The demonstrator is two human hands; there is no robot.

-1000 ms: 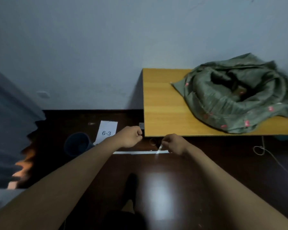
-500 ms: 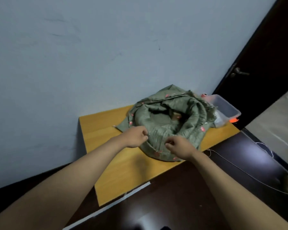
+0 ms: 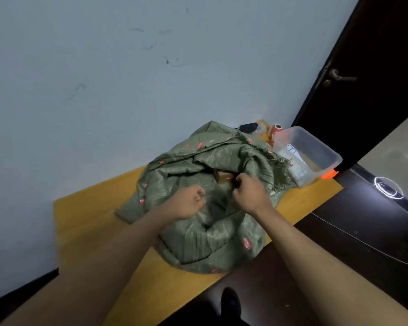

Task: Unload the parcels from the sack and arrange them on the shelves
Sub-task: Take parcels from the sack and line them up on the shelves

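A green woven sack (image 3: 205, 241) with red marks lies rolled down on a low wooden table (image 3: 85, 215). My left hand (image 3: 186, 203) grips the sack's rim on the near left of its mouth. My right hand (image 3: 250, 192) reaches over the mouth with curled fingers and pinches the cloth at the inner edge. A brown parcel (image 3: 223, 176) shows inside the opening, just beyond my right hand. The rest of the sack's contents are hidden by folds.
A clear plastic bin (image 3: 311, 156) with an orange clip stands at the table's right end, small items behind it. A dark door (image 3: 368, 78) stands at the right, a white cord (image 3: 363, 238) runs over the dark floor. My shoe (image 3: 230, 302) is near the table's front edge.
The view swung from the floor up to the sack and came closer. Both hands moved from the floor tape to the sack and now hold its rim, with the mouth pulled wider.
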